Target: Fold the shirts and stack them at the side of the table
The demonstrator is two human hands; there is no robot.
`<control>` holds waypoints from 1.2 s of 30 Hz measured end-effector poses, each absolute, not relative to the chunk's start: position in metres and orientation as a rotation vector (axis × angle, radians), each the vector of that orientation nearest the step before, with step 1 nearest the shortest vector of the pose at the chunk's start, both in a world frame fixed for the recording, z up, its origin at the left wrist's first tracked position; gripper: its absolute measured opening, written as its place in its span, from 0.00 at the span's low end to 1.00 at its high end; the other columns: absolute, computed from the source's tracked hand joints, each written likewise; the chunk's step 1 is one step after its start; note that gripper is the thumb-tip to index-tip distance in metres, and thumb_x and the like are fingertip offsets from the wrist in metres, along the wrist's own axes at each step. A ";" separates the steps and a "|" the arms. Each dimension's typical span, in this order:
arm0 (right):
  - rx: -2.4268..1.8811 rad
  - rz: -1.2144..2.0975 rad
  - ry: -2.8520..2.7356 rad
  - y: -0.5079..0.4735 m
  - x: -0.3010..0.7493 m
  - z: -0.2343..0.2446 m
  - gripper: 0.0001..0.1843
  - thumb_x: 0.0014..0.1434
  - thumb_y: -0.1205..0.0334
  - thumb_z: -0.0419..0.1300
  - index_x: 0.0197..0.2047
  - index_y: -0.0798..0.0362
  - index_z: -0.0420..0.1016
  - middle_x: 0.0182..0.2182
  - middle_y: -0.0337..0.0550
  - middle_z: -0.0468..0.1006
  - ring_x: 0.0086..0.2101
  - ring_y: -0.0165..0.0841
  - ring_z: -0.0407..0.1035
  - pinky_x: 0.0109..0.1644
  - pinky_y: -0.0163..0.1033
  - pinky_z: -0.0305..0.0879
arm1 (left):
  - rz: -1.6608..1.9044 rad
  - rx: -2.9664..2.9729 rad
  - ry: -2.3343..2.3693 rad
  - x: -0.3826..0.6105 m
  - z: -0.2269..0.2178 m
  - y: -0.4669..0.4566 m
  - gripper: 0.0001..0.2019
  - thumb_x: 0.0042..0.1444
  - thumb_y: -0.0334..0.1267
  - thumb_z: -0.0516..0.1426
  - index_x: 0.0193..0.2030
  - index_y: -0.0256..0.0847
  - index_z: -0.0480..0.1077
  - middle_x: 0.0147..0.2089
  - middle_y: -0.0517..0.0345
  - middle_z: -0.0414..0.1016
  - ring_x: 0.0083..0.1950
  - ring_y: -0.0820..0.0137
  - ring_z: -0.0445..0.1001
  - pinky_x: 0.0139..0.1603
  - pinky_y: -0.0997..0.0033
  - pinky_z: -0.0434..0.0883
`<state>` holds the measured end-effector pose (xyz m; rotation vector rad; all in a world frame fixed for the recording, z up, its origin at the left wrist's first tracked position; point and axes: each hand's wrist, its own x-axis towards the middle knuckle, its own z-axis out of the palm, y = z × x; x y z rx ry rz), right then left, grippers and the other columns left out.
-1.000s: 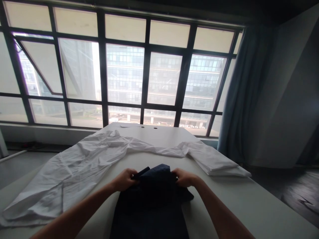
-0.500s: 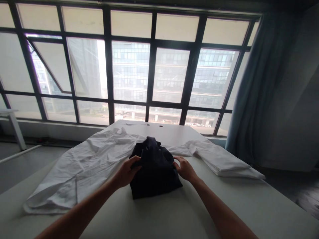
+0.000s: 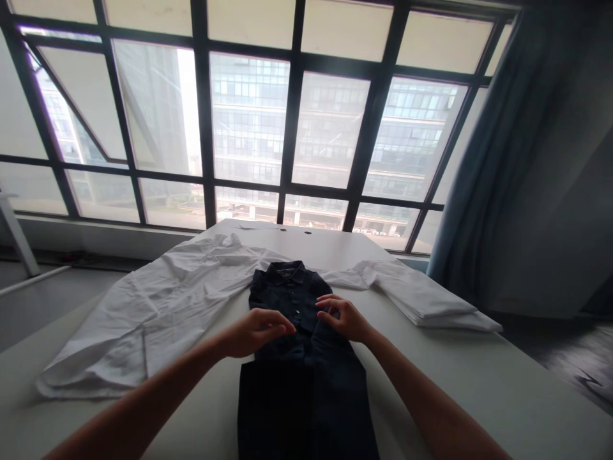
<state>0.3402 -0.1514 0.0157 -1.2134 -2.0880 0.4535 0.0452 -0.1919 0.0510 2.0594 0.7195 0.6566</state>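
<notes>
The navy-blue, button-front cloth shirt [image 3: 335,396] lies lengthwise on the smooth white table [image 3: 445,370], its collar [image 3: 299,273] toward the window [image 3: 249,115]. Both hands are over it: the left hand [image 3: 253,331] has loosely bent fingers, the right hand [image 3: 347,319] has fingers spread. Neither grasps fabric; whether fingertips touch it cannot be told. Assessment: light, soft, limp, not fragile, likely to crease and slide. Recommended holds: both side edges, evenly, or the shoulders beside the firmer collar.

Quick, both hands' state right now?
Left hand: loosely curled over the dark shirt; whether it grips can't be told.
Right hand: open over the dark shirt, nothing visibly held.
</notes>
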 end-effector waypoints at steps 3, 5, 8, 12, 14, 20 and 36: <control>-1.179 0.517 -2.269 -0.164 0.325 0.019 0.25 0.57 0.45 0.62 0.52 0.52 0.78 0.53 0.50 0.76 0.34 0.34 0.73 0.39 0.40 0.70 | 0.805 2.315 0.889 0.050 0.024 -0.175 0.22 0.59 0.47 0.59 0.57 0.42 0.74 0.57 0.47 0.76 0.59 0.55 0.71 0.62 0.56 0.65; -1.211 0.487 -2.354 -0.171 0.318 0.021 0.27 0.57 0.42 0.62 0.54 0.50 0.78 0.50 0.48 0.78 0.39 0.38 0.74 0.44 0.42 0.69 | 0.690 2.464 0.915 0.054 0.015 -0.169 0.23 0.57 0.46 0.61 0.59 0.45 0.73 0.57 0.48 0.76 0.59 0.54 0.71 0.62 0.56 0.64; -1.380 0.357 -2.377 -0.175 0.319 0.027 0.27 0.58 0.39 0.60 0.51 0.50 0.79 0.43 0.48 0.80 0.42 0.41 0.74 0.46 0.42 0.67 | 0.573 2.615 1.057 0.054 0.019 -0.164 0.18 0.61 0.49 0.57 0.52 0.45 0.78 0.46 0.49 0.81 0.50 0.55 0.76 0.57 0.57 0.65; -1.685 0.335 -2.365 -0.172 0.345 0.039 0.22 0.53 0.44 0.64 0.46 0.49 0.81 0.33 0.44 0.81 0.33 0.38 0.73 0.37 0.38 0.66 | 0.447 2.583 1.514 0.030 0.036 -0.150 0.30 0.63 0.60 0.48 0.26 0.40 0.78 0.27 0.47 0.77 0.34 0.58 0.77 0.43 0.62 0.68; -1.819 0.350 -2.340 -0.169 0.363 0.043 0.19 0.49 0.52 0.67 0.44 0.49 0.82 0.33 0.43 0.81 0.33 0.37 0.73 0.36 0.37 0.65 | 0.343 2.502 1.724 0.013 0.041 -0.142 0.28 0.55 0.63 0.55 0.22 0.40 0.76 0.26 0.47 0.76 0.33 0.57 0.76 0.39 0.63 0.68; -1.840 0.333 -2.276 -0.163 0.393 0.045 0.11 0.48 0.64 0.62 0.35 0.51 0.84 0.32 0.44 0.81 0.34 0.37 0.73 0.38 0.37 0.66 | 0.465 2.577 1.590 0.023 0.033 -0.148 0.23 0.47 0.58 0.63 0.45 0.45 0.78 0.43 0.49 0.79 0.43 0.55 0.77 0.42 0.65 0.68; -1.421 0.033 -1.856 -0.157 0.389 0.044 0.15 0.60 0.58 0.55 0.46 0.53 0.77 0.42 0.51 0.79 0.44 0.42 0.74 0.52 0.46 0.70 | 1.933 2.230 1.982 -0.050 0.082 -0.137 0.14 0.62 0.37 0.49 0.50 0.37 0.70 0.53 0.44 0.74 0.58 0.53 0.69 0.61 0.51 0.63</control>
